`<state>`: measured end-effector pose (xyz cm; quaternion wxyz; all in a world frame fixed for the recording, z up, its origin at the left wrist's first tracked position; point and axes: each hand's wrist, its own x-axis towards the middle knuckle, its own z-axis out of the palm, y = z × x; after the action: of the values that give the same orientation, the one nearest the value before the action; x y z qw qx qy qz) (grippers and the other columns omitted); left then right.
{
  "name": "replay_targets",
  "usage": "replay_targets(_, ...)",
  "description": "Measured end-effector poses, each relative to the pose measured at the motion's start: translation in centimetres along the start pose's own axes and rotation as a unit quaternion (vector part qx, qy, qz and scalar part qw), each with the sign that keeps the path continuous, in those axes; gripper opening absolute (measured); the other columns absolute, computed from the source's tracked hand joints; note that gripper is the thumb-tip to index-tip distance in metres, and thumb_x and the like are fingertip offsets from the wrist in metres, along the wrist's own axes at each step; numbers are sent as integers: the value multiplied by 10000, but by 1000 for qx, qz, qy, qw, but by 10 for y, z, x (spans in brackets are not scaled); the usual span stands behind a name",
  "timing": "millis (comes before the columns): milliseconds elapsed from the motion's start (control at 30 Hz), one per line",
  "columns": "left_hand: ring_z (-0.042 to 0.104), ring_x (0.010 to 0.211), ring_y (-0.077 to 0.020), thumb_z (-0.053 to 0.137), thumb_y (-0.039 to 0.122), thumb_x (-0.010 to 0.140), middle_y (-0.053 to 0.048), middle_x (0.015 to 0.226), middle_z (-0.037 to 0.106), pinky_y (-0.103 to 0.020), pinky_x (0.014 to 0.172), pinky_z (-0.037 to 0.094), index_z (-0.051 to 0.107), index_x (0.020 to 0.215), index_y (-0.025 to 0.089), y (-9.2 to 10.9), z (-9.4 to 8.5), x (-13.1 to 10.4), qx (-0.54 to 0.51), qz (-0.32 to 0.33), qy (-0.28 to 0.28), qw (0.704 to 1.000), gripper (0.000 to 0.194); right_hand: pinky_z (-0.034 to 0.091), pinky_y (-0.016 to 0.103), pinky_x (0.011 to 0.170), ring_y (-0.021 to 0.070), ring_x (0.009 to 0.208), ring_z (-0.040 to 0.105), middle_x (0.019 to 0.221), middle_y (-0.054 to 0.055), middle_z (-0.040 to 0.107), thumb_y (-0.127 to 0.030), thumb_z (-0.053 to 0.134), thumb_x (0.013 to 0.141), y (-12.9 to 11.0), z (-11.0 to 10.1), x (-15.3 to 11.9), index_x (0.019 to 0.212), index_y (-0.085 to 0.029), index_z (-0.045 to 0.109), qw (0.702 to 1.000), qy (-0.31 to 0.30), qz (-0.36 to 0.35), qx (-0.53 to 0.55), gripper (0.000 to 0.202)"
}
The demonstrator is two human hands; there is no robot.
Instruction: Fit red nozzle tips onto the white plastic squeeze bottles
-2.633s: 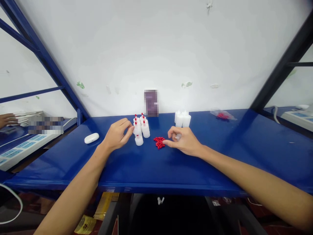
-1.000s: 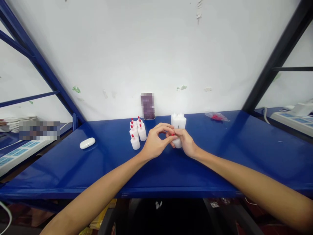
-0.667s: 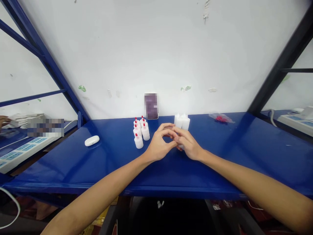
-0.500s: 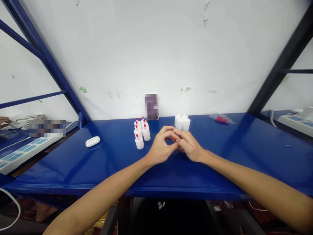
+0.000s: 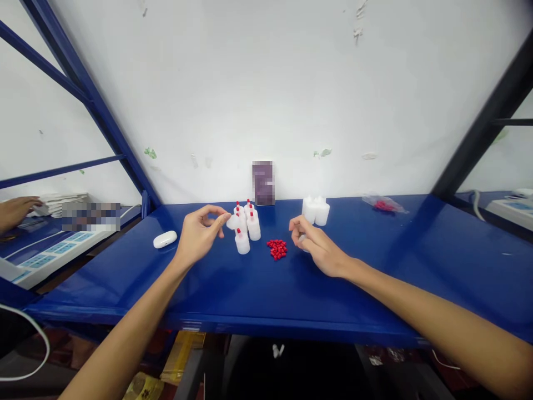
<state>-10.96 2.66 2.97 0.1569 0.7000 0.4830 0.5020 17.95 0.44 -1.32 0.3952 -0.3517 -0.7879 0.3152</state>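
Observation:
My left hand (image 5: 202,233) is closed in a pinch on a small translucent white piece, likely a nozzle cap (image 5: 232,223), just left of the group of white bottles with red tips (image 5: 254,229). Curled fingers of my right hand (image 5: 318,247) wrap round a white bottle (image 5: 303,240), mostly hidden behind the hand. Between the two hands lies a pile of small red tips (image 5: 277,249). Beyond my right hand stand several plain white bottles (image 5: 315,210) close together.
A white earbud case (image 5: 165,239) rests at the left of the blue table (image 5: 233,294). A phone (image 5: 264,183) leans on the wall. Back right lies a plastic bag with red pieces (image 5: 383,205). Another person's hand (image 5: 19,213) and a power strip (image 5: 58,253) are at far left.
My hands, together before, have parted. The left moved left towards the red-tipped bottles with the white piece; the right stayed near its place. The red pile is now uncovered.

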Motion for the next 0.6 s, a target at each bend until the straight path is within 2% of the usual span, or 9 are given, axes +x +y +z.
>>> replay_targets(67,498,417,-97,678,399,847,38,462,585,-209,445,350,685,909,156,-8,-2,-2,13,-22,-24,999,251,366,309,663,158,686,418,815,-9,481,-103,344,809,0,1,1,967,-231,398,1000,1,-4,-17,210)
replay_targets(167,542,443,-113,668,414,854,35,483,604,-221,475,388,699,939,167,-11,6,-6,26,-13,-45,999,264,395,322,730,167,762,455,898,16,484,-95,357,817,2,1,2,959,-226,399,998,12,-16,-55,198)
replay_targets(333,572,569,-114,662,409,858,-21,831,721,-258,571,440,720,910,191,-14,16,-9,83,80,-56,992,232,413,332,801,187,872,539,989,35,580,-191,457,875,8,2,5,1023,-213,519,998,17,23,-56,162)
replay_targets(467,546,594,-112,668,380,858,-11,862,707,-263,597,440,702,1006,205,-22,15,-10,107,84,-60,989,232,400,320,751,184,803,539,884,25,605,-268,426,921,9,3,7,942,-201,594,996,26,60,-58,182)
replay_targets(600,503,586,-106,682,383,848,-6,864,674,-261,605,432,678,1037,209,-27,13,-10,120,104,-38,987,257,383,302,710,171,749,517,800,7,558,-211,362,914,9,2,8,869,-198,557,997,25,59,-53,200)
